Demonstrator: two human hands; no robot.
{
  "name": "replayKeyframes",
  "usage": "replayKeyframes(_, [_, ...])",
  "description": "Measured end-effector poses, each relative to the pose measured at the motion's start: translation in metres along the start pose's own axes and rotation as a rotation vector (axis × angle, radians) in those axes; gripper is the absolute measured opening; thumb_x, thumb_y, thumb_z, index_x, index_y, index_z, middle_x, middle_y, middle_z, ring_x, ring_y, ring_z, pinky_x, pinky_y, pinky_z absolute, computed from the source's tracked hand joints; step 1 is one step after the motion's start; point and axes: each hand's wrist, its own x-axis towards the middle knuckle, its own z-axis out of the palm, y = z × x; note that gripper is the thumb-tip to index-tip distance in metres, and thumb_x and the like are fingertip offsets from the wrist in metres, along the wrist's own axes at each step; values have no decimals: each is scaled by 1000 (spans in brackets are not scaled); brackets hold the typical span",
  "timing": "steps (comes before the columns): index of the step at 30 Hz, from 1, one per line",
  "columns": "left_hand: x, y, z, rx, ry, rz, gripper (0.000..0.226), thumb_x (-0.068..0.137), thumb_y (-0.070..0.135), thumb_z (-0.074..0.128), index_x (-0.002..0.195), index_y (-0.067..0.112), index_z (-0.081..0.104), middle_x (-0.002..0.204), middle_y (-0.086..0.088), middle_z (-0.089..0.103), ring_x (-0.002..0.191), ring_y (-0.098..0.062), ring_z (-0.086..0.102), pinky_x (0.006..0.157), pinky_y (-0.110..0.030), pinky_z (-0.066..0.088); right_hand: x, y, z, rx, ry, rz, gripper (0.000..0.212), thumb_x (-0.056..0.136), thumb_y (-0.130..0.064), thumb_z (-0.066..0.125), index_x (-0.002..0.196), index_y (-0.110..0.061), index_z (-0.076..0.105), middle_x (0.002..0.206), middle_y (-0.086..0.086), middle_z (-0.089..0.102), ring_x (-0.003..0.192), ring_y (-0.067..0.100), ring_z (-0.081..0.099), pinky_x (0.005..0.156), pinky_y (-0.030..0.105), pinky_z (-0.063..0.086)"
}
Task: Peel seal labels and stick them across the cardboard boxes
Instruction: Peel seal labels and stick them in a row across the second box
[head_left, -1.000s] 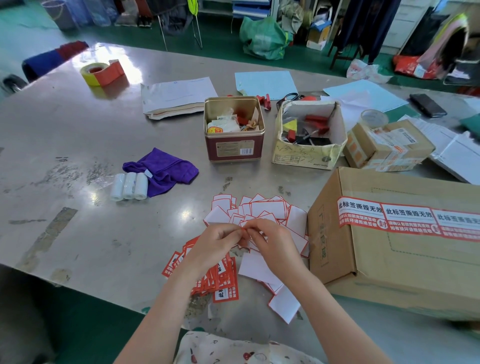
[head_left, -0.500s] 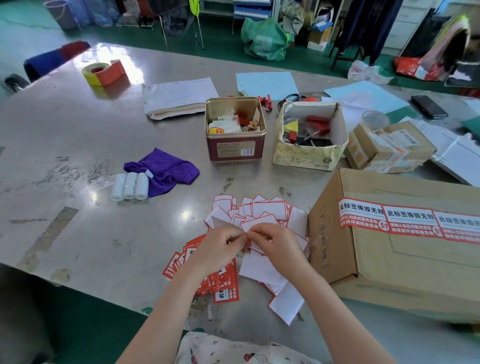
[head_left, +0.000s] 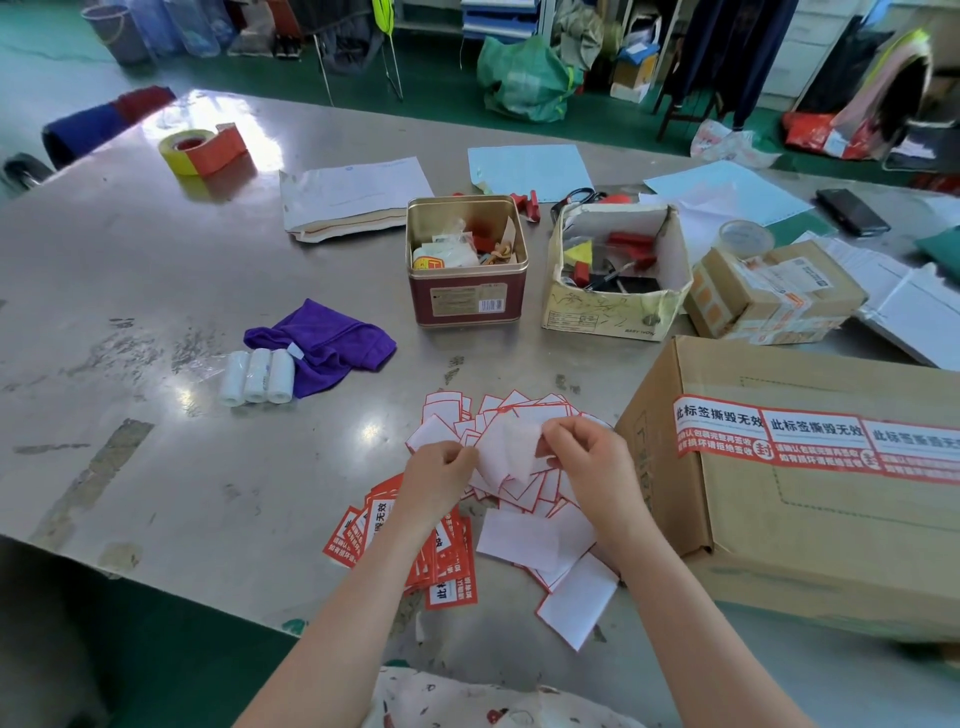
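White label backing (head_left: 506, 449) stretched between both hands' fingers (head_left: 551, 434) — seemingly pinched.

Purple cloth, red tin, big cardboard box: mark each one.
purple cloth (head_left: 332, 345), head view, middle of the folds.
red tin (head_left: 467, 306), head view, front wall.
big cardboard box (head_left: 810, 530), head view, bare top panel.

A scuffed grey metal table (head_left: 156, 291) carries everything: directly under the left hand (head_left: 441, 475) lies a stack of red seal labels (head_left: 447, 566), and beneath and beyond both hands a scatter of white backing papers (head_left: 524, 535). Just right of the right hand (head_left: 589, 467) stands a large cardboard box (head_left: 810, 519). Beyond and left of the left hand lie three white rolls (head_left: 255, 376) touching a purple cloth (head_left: 327, 343); farther beyond the hands stand a red tin (head_left: 467, 301) and an open paper box (head_left: 613, 312).
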Motion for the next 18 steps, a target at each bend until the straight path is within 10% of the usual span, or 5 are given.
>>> replayKeyframes(5, [15, -7, 29, 337, 96, 22, 38, 92, 29, 43, 56, 18, 40, 51, 3, 36, 49, -10, 37, 55, -21, 35, 3, -4, -15, 154, 156, 17, 20, 89, -15, 54, 78, -10, 70, 75, 7, 71, 75, 19, 65, 77, 38, 54])
replayKeyframes(10, [23, -13, 52, 662, 140, 22, 39, 92, 39, 37, 79, 11, 62, 82, -5, 61, 84, -20, 56, 88, -36, 43, -1, -20, -29, 208, 296, -48, 24, 90, -12, 53, 70, -16, 66, 68, -3, 68, 73, 13, 62, 70, 27, 49])
replayKeyframes(18, [25, -2, 59, 782, 97, 24, 26, 92, 32, 45, 99, 11, 58, 107, -8, 58, 102, -25, 50, 94, -37, 38, -12, -36, -40, 159, 398, -100, 18, 89, -11, 53, 78, -16, 67, 71, -2, 68, 76, 14, 63, 74, 28, 52])
